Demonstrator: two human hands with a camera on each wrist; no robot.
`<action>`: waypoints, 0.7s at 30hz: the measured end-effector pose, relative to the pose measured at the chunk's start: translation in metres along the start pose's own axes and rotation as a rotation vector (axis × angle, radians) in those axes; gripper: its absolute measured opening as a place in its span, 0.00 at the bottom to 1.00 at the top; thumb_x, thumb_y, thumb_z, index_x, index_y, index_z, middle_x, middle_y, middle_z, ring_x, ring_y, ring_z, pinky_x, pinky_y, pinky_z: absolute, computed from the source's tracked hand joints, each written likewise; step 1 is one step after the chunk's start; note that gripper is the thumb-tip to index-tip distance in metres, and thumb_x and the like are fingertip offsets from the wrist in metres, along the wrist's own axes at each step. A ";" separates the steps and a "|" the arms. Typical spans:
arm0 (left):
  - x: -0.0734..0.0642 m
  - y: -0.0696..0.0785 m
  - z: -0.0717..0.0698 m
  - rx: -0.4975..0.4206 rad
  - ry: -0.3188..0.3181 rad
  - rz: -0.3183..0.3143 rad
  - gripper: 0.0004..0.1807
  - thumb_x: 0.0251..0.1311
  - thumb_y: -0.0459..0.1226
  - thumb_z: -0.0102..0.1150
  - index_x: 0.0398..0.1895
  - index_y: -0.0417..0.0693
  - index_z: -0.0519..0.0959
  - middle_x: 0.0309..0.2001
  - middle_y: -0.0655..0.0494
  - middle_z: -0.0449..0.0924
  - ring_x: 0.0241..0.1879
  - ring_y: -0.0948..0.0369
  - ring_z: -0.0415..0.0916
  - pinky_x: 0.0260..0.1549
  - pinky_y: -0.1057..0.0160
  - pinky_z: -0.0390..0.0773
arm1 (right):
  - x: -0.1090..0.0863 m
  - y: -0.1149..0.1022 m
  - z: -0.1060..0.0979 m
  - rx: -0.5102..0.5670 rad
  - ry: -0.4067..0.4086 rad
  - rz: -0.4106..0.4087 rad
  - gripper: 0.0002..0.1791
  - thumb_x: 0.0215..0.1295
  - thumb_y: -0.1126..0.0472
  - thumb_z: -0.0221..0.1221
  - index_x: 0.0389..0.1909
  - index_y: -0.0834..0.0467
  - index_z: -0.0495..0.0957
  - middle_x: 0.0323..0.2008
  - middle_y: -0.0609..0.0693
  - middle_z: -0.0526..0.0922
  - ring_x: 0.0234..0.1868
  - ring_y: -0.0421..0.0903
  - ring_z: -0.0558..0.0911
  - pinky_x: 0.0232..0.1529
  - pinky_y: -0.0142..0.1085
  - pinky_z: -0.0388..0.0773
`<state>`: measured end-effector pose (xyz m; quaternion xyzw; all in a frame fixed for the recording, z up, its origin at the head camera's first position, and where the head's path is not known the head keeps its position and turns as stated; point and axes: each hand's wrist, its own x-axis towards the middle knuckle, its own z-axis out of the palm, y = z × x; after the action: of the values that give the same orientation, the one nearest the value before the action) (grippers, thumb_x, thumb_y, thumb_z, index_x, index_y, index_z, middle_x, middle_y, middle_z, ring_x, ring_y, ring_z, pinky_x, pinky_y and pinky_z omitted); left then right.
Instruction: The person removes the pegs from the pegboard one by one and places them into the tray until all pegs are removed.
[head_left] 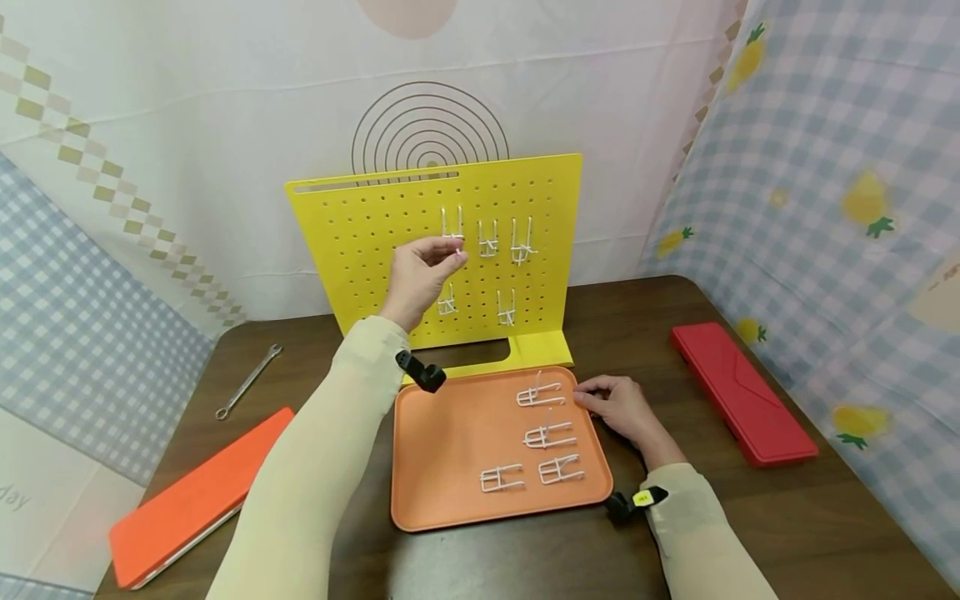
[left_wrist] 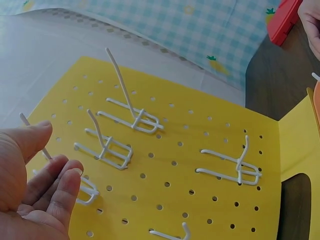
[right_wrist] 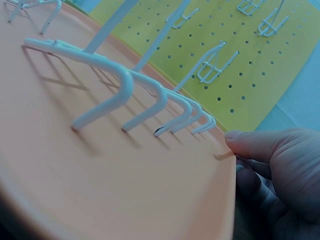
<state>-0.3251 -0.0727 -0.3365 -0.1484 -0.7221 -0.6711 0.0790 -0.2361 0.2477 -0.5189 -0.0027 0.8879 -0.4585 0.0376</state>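
Observation:
My left hand [head_left: 418, 279] is at the yellow pegboard [head_left: 367, 242], its thumb and fingertips about the prong of a white wire hook [head_left: 452, 223]. In the left wrist view the thumb and fingers [left_wrist: 70, 177] partly hide that hook [left_wrist: 89, 192]. Several other white hooks hang on the board, one [head_left: 488, 242] just right of the hand and another [head_left: 507, 308] lower down. My right hand [head_left: 622, 408] grips the right rim of the orange tray [head_left: 442, 450], thumb on the edge and fingers underneath. Several loose hooks lie on the tray, including a hook [head_left: 561, 469] near its lower right.
An orange-red case [head_left: 202, 500] lies at the left of the dark wooden table, with a wrench [head_left: 249, 382] behind it. A red case [head_left: 742, 392] lies at the right. Printed cloth [head_left: 225, 100] hangs behind and beside the table.

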 end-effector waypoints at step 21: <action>-0.009 0.020 -0.003 -0.018 -0.021 0.021 0.13 0.57 0.35 0.66 0.44 0.40 0.84 0.47 0.45 0.82 0.43 0.57 0.79 0.45 0.63 0.78 | 0.001 0.002 0.000 -0.003 0.002 -0.010 0.13 0.61 0.51 0.66 0.42 0.54 0.86 0.42 0.51 0.84 0.42 0.47 0.78 0.38 0.38 0.76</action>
<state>-0.3108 -0.0759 -0.3198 -0.1636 -0.7151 -0.6752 0.0772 -0.2367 0.2486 -0.5208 -0.0068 0.8885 -0.4574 0.0344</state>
